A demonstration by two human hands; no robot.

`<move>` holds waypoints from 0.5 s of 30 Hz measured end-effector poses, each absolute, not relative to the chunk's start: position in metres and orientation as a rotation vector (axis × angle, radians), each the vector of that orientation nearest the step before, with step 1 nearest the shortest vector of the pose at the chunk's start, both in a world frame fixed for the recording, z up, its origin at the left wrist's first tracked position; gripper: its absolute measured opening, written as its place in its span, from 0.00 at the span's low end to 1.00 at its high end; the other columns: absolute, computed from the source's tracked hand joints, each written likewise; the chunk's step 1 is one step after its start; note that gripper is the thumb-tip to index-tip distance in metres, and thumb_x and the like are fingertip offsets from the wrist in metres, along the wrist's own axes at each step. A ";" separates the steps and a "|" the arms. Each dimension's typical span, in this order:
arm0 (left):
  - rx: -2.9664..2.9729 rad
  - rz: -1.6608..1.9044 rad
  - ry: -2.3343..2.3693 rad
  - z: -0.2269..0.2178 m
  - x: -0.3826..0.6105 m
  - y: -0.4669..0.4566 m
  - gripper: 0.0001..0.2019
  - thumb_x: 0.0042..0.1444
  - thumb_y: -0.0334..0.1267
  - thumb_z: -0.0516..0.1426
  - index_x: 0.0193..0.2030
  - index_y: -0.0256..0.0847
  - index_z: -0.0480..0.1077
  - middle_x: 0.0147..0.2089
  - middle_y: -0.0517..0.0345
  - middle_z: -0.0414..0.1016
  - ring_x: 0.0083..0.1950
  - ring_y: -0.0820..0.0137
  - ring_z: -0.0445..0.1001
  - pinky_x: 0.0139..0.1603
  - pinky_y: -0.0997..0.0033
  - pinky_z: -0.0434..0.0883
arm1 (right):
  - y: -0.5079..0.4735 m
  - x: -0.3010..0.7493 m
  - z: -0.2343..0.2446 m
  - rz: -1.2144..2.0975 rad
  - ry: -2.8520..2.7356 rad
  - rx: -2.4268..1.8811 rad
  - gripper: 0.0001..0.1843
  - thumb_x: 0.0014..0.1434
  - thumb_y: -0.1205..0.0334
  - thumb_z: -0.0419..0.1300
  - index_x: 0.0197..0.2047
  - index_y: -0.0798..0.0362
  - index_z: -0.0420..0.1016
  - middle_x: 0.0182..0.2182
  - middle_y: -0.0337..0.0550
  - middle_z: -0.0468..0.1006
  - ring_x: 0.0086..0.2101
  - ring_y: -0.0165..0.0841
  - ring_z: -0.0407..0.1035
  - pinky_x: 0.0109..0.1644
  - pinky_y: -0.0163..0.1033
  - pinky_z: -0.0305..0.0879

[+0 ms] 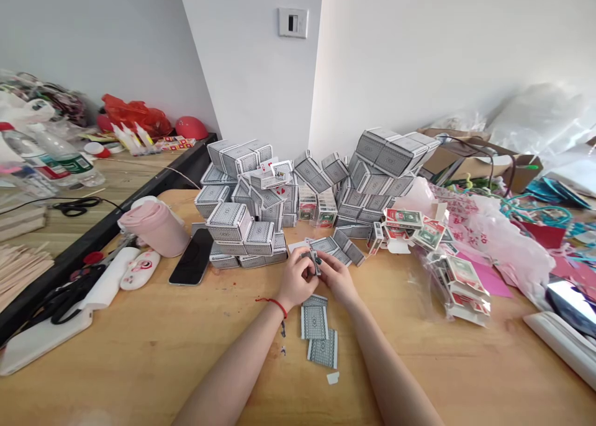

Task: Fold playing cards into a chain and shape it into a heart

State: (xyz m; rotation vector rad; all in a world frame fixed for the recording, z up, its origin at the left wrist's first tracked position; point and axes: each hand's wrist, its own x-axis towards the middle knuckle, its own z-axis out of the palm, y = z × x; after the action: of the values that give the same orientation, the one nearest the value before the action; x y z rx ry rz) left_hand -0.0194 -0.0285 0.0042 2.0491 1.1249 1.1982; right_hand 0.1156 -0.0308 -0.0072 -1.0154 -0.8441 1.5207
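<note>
My left hand (299, 279) and my right hand (336, 277) meet at the middle of the table. Between their fingertips they pinch a small grey piece of folded playing card (315, 264), partly hidden by the fingers. Below the hands lie several folded playing cards (315, 322) with grey patterned backs. A small white scrap (333, 378) is just under them. Behind the hands rest more loose grey-backed cards (328, 246). Grey blocks made of cards (228, 221) are piled behind to the left, and another stack of card blocks (372, 177) stands behind to the right.
On the left are a black phone (190, 256), a pink cup (158, 226), a white mouse-shaped item (139, 271) and black scissors (65, 299). Opened card boxes (460, 283), a plastic bag (498, 227) and a white-edged device (563, 345) occupy the right side.
</note>
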 end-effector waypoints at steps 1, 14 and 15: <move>2.049 1.193 1.124 0.004 -0.019 -0.029 0.07 0.40 0.24 0.53 0.25 0.38 0.59 0.48 0.52 0.61 0.24 0.81 0.59 0.27 0.73 0.65 | -0.031 0.116 -0.007 1.515 -0.849 -1.010 0.25 0.44 0.54 0.65 0.46 0.51 0.71 0.42 0.44 0.75 0.39 0.38 0.70 0.41 0.41 0.66; 2.074 1.162 1.084 0.007 -0.019 -0.030 0.07 0.39 0.24 0.52 0.24 0.38 0.58 0.49 0.52 0.60 0.23 0.81 0.58 0.25 0.73 0.63 | -0.035 0.113 0.006 1.559 -0.870 -0.927 0.23 0.42 0.54 0.65 0.43 0.51 0.72 0.39 0.43 0.76 0.39 0.38 0.70 0.43 0.42 0.65; 2.070 1.162 1.083 0.007 -0.019 -0.030 0.07 0.39 0.24 0.52 0.24 0.38 0.58 0.49 0.52 0.60 0.23 0.81 0.58 0.25 0.73 0.63 | -0.035 0.113 0.007 1.565 -0.872 -0.926 0.22 0.42 0.54 0.65 0.43 0.50 0.73 0.39 0.43 0.76 0.38 0.38 0.70 0.43 0.42 0.65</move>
State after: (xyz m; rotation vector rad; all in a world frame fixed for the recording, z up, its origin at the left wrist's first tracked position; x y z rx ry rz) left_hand -0.0188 -0.0302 0.0067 2.0703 1.0828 1.1618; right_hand 0.1133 -0.0346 0.0071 -0.9259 -0.8723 1.5652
